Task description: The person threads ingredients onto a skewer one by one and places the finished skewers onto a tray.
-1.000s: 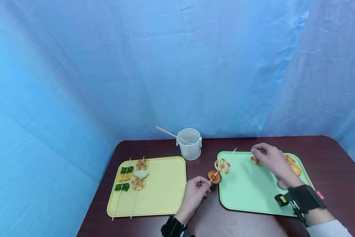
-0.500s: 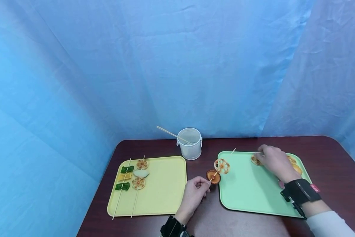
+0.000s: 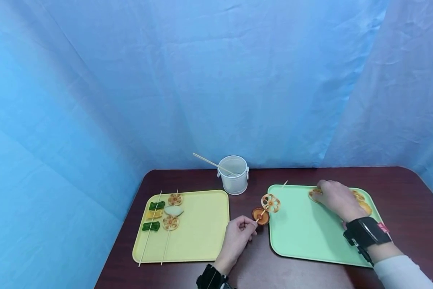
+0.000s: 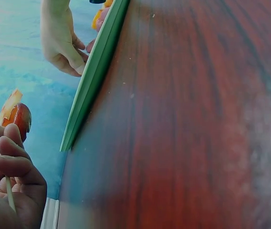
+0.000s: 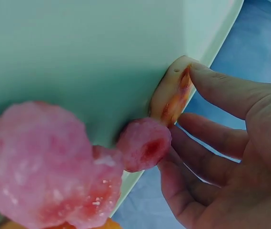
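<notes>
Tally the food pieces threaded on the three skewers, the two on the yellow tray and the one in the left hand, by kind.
Lotus-root slices: 3, one of them on the skewer in the left hand
Brown mushroom: 1, on that same skewer
Green pieces: 2
Yellow piece: 1
White piece: 1
Total: 8

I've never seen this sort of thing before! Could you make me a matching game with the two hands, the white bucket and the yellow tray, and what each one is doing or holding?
1. left hand
2. right hand
3. white bucket
4. yellow tray

A. touches a round slice on the green tray
B. carries two loaded skewers
C. holds a pointed stick with a brown mushroom on it
D. has at least one bare stick leaning in it

Pairs: 1-C, 2-A, 3-D, 4-B
</notes>
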The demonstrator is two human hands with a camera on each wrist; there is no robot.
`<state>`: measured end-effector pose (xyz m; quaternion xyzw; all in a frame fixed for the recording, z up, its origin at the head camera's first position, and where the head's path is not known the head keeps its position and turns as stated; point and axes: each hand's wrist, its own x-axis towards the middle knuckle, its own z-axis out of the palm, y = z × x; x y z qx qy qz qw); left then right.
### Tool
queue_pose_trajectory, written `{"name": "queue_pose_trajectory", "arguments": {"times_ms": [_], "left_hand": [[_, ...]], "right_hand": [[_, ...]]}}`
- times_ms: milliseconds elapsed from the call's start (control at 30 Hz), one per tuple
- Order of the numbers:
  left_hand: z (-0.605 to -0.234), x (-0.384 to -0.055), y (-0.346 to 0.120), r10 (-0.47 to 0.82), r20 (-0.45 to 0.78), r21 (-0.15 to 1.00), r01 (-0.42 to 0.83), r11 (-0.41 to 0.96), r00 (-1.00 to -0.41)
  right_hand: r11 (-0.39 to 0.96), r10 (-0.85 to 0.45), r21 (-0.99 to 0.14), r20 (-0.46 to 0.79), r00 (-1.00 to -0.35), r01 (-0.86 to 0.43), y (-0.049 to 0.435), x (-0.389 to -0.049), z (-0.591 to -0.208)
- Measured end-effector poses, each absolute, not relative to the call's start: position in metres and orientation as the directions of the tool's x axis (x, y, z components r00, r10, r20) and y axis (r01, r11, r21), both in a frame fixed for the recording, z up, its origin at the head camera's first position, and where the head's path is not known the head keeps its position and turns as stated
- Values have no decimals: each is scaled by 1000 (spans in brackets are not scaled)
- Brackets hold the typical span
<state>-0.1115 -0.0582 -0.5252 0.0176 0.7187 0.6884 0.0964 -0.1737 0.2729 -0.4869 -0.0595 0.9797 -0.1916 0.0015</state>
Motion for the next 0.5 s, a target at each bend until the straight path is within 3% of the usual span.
{"name": "queue_pose_trajectory", "arguments": {"times_ms": [267, 500], "left_hand": [[-525, -111, -59, 159, -105, 994, -101, 31, -982], [-526, -112, -61, 175, -107, 994, -100, 52, -979]], "right_hand": [[930, -111, -344, 62, -992, -126, 268, -169, -481], [907, -69, -416, 24, -997, -73, 263, -162, -481]]}}
